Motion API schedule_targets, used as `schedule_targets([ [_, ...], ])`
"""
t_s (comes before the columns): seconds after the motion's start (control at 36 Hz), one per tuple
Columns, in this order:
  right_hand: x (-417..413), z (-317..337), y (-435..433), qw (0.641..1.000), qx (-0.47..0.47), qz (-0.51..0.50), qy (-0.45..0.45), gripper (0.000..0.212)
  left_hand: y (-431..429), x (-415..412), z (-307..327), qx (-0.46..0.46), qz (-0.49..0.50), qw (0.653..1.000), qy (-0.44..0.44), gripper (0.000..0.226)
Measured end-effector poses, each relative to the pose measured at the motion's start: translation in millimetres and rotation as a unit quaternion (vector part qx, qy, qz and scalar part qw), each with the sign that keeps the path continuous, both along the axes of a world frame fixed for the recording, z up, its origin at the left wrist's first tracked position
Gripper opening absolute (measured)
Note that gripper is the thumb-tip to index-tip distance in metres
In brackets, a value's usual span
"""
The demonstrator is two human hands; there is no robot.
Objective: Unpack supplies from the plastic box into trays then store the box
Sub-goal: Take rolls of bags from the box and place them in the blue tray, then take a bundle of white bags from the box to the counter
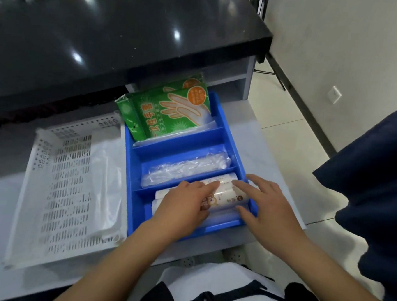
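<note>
A blue tray (pixel 227 129) with three compartments lies on the grey lower table. Green glove packets (pixel 167 110) lean in its far compartment. A clear plastic-wrapped roll (pixel 186 169) lies in the middle one. White printed rolls (pixel 225 192) fill the near compartment. My left hand (pixel 184 203) lies on the rolls with straight fingers. My right hand (pixel 267 199) touches their right end, fingers spread over the tray's right wall. A white perforated plastic box (pixel 59 180) sits left of the tray with a white plastic bag (pixel 106 179) inside.
A glossy black counter (pixel 107 33) overhangs the far side of the table. A dark blue cloth (pixel 374 176) hangs at the right over the tiled floor. My white and black clothing shows at the bottom edge.
</note>
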State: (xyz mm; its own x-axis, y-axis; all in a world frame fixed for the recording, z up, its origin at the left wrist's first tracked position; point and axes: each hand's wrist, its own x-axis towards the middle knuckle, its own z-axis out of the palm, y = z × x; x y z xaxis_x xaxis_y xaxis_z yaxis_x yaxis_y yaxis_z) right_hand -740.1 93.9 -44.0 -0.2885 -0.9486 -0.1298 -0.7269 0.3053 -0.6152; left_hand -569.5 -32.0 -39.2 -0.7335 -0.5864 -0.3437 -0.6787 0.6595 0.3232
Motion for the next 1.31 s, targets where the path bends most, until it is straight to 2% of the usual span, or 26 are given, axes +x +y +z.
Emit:
schedule_targets([
  [0.14,3.6,3.6,-16.6,0.986,-0.057,0.108,0.111,0.041,3.9,7.8,5.0,0.013,0.034,0.998,0.056,0.065],
  [0.28,1.2,5.7,-30.8,0.979,-0.023,0.138,0.150,0.037,11.6,46.8,8.5,-0.044,0.094,0.991,0.085,0.059],
  [0.39,-5.9,10.9,-41.8,0.973,0.008,0.165,0.161,0.035,18.5,73.0,5.4,-0.050,0.118,0.987,0.093,0.058],
  [0.53,-5.4,15.0,-48.6,0.960,0.031,0.194,0.199,0.034,13.0,68.5,-1.2,-0.069,0.123,0.989,0.038,0.070],
  [0.64,-2.0,18.4,-48.8,0.955,0.038,0.202,0.214,0.037,7.6,62.4,-6.0,-0.069,0.124,0.990,0.018,0.068],
  [0.83,12.7,20.8,-42.1,0.961,0.048,0.202,0.184,0.050,4.0,62.4,-6.2,-0.044,0.127,0.991,0.004,0.066],
  [0.94,19.8,19.9,-39.9,0.956,0.030,0.198,0.216,0.058,0.7,58.2,-5.1,-0.050,0.108,0.993,-0.017,0.069],
  [1.14,12.6,16.6,-44.4,0.962,0.026,0.212,0.169,0.055,1.8,56.2,-3.8,-0.010,0.136,0.990,-0.028,0.075],
  [1.22,5.7,14.0,-46.3,0.958,0.024,0.229,0.169,0.054,4.8,58.6,0.1,0.026,0.165,0.986,-0.005,0.075],
  [1.31,-5.3,13.8,-51.1,0.959,0.026,0.245,0.142,0.047,14.2,63.7,5.1,0.012,0.197,0.980,0.025,0.076],
])
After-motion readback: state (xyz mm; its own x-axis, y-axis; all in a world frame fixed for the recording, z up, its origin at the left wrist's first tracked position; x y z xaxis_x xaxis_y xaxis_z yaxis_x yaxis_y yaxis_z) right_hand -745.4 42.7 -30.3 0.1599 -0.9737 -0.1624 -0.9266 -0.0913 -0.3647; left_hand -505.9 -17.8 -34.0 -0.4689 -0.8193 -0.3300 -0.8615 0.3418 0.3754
